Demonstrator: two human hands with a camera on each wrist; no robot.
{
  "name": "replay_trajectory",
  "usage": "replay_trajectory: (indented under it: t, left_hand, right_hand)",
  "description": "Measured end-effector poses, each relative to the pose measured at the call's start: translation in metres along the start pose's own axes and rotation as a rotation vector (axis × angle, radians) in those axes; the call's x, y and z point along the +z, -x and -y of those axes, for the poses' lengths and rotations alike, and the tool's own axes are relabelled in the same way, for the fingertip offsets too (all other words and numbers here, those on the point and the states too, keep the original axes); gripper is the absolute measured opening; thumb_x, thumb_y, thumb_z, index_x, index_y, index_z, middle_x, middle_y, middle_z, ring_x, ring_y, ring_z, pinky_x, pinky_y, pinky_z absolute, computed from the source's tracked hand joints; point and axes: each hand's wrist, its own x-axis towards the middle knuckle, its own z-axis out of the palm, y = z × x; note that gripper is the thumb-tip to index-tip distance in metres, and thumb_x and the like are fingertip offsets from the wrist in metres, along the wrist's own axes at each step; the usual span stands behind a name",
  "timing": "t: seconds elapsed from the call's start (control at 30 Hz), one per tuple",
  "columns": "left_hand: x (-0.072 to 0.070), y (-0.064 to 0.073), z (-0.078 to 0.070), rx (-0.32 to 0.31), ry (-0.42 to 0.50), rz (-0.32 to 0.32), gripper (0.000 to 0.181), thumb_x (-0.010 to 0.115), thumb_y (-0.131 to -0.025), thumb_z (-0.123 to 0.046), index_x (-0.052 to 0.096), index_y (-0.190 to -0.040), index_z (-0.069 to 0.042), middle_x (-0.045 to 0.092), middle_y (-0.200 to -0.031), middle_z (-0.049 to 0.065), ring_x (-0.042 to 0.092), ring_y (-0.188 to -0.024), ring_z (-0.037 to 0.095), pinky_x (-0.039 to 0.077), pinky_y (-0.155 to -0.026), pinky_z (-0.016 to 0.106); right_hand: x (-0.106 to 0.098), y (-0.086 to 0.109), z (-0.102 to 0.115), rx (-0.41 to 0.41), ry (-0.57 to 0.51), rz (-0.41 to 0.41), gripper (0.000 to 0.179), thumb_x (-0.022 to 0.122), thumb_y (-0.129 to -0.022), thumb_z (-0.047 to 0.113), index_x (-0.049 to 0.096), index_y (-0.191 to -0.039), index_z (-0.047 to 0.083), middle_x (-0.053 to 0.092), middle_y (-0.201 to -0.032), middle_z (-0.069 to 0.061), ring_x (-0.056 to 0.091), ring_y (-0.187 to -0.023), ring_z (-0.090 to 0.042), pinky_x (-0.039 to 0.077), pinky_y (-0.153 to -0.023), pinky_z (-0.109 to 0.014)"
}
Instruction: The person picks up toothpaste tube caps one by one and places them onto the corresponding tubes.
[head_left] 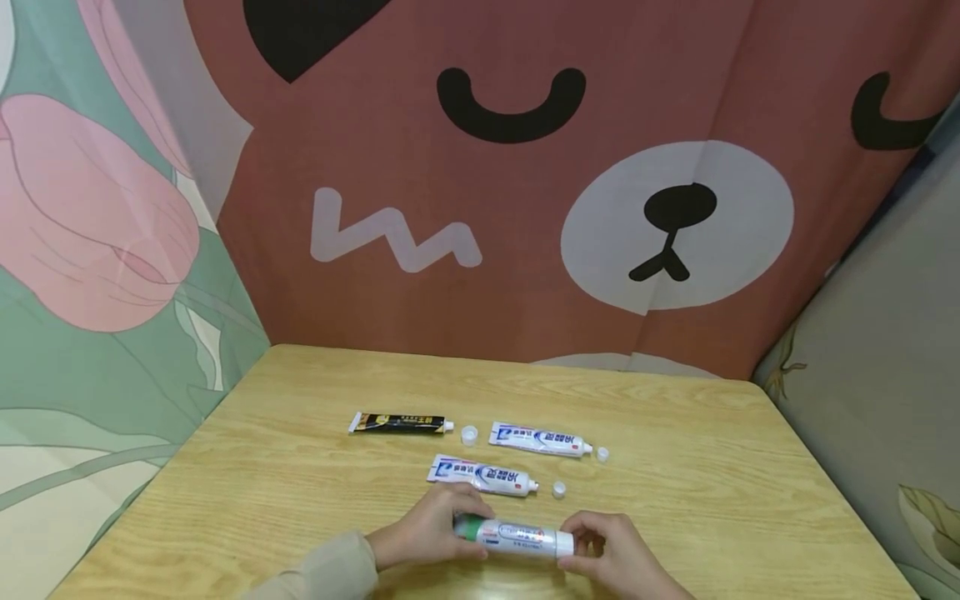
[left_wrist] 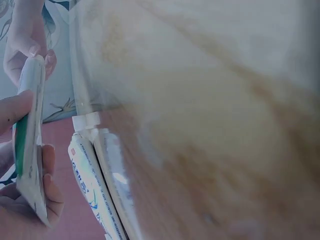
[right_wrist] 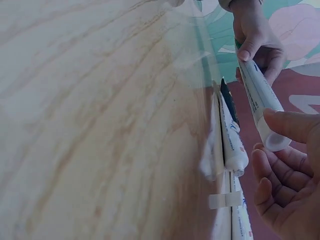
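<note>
A silvery-white toothpaste tube [head_left: 517, 537] with a green end lies crosswise between both hands, near the front of the table. My left hand [head_left: 429, 527] grips it by the green end, thumb on one side and fingers on the other. At the opposite end my right hand [head_left: 618, 550] pinches the white cap [right_wrist: 276, 141] with thumb and fingers. The cap is on the tube. In the left wrist view the tube [left_wrist: 34, 115] appears edge-on, with the right hand at its far tip.
Beyond the hands, an uncapped black toothpaste tube [head_left: 397, 424] and two uncapped white-and-blue tubes, one farther [head_left: 536, 439] and one nearer [head_left: 480, 475], lie on the wooden table [head_left: 675, 467]. Each has a loose white cap, such as the nearest cap [head_left: 558, 490], by its nozzle. Printed curtains [head_left: 487, 317] border the table.
</note>
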Motion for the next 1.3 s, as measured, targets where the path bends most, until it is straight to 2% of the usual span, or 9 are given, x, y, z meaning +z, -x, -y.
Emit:
replay_trajectory:
  t: [0.07, 0.2, 0.63, 0.77, 1.03, 1.17, 1.3]
  left_hand:
    - [-0.001, 0.000, 0.000, -0.035, -0.008, 0.033, 0.036, 0.079, -0.069, -0.025, 0.069, -0.101, -0.013, 0.062, -0.098, -0.009, 0.053, -0.088, 0.000, 0.043, -0.075, 0.018]
    - [-0.001, 0.000, 0.003, -0.062, -0.018, 0.078, 0.034, 0.079, -0.069, -0.024, 0.069, -0.100, -0.014, 0.062, -0.095, -0.013, 0.052, -0.085, -0.002, 0.042, -0.074, 0.017]
    - [0.001, 0.000, 0.012, -0.040, -0.063, 0.169, 0.032, 0.077, -0.070, -0.023, 0.069, -0.099, -0.013, 0.062, -0.092, -0.012, 0.051, -0.082, -0.004, 0.040, -0.072, 0.015]
    - [0.001, -0.001, 0.013, -0.033, -0.069, 0.194, 0.031, 0.077, -0.071, -0.022, 0.069, -0.099, -0.013, 0.062, -0.092, -0.012, 0.051, -0.081, -0.004, 0.040, -0.071, 0.014]
    - [0.001, 0.000, 0.014, -0.006, -0.101, 0.203, 0.029, 0.075, -0.073, -0.021, 0.069, -0.100, -0.012, 0.063, -0.092, -0.010, 0.051, -0.082, -0.003, 0.040, -0.071, 0.014]
    - [-0.001, 0.000, 0.013, -0.032, -0.103, 0.204, 0.036, 0.075, -0.073, -0.023, 0.067, -0.105, -0.009, 0.063, -0.095, -0.008, 0.052, -0.084, -0.001, 0.042, -0.074, 0.017]
    - [-0.006, 0.001, 0.015, -0.067, -0.082, 0.177, 0.047, 0.076, -0.072, -0.026, 0.063, -0.112, -0.005, 0.063, -0.095, -0.007, 0.054, -0.084, 0.001, 0.043, -0.077, 0.020]
  right_hand:
    - [0.001, 0.000, -0.001, 0.034, -0.024, 0.013, 0.021, 0.076, -0.071, 0.018, 0.065, -0.086, 0.008, 0.057, -0.069, 0.010, 0.048, -0.059, 0.001, 0.043, -0.048, -0.021]
    - [0.003, 0.000, -0.003, 0.098, -0.070, 0.045, 0.024, 0.078, -0.068, 0.018, 0.064, -0.084, 0.007, 0.057, -0.070, 0.008, 0.051, -0.061, -0.001, 0.045, -0.052, -0.022]
    - [0.011, -0.003, -0.012, 0.232, -0.124, 0.099, 0.027, 0.081, -0.063, 0.014, 0.061, -0.079, 0.005, 0.057, -0.069, 0.003, 0.051, -0.059, -0.003, 0.045, -0.052, -0.021]
    - [0.011, -0.004, -0.013, 0.222, -0.116, 0.105, 0.027, 0.081, -0.063, 0.014, 0.060, -0.079, 0.005, 0.057, -0.069, 0.004, 0.050, -0.059, -0.002, 0.044, -0.051, -0.021]
    - [0.011, -0.004, -0.013, 0.176, -0.044, 0.110, 0.028, 0.081, -0.064, 0.017, 0.059, -0.079, 0.009, 0.054, -0.066, 0.007, 0.047, -0.056, 0.001, 0.042, -0.049, -0.020]
    - [0.009, -0.004, -0.013, 0.129, -0.011, 0.109, 0.027, 0.081, -0.065, 0.018, 0.060, -0.080, 0.009, 0.053, -0.065, 0.008, 0.045, -0.055, 0.002, 0.040, -0.047, -0.020]
    - [0.001, -0.005, -0.014, 0.119, -0.045, 0.162, 0.029, 0.079, -0.067, 0.018, 0.062, -0.088, 0.007, 0.055, -0.069, 0.007, 0.048, -0.058, 0.000, 0.043, -0.049, -0.021]
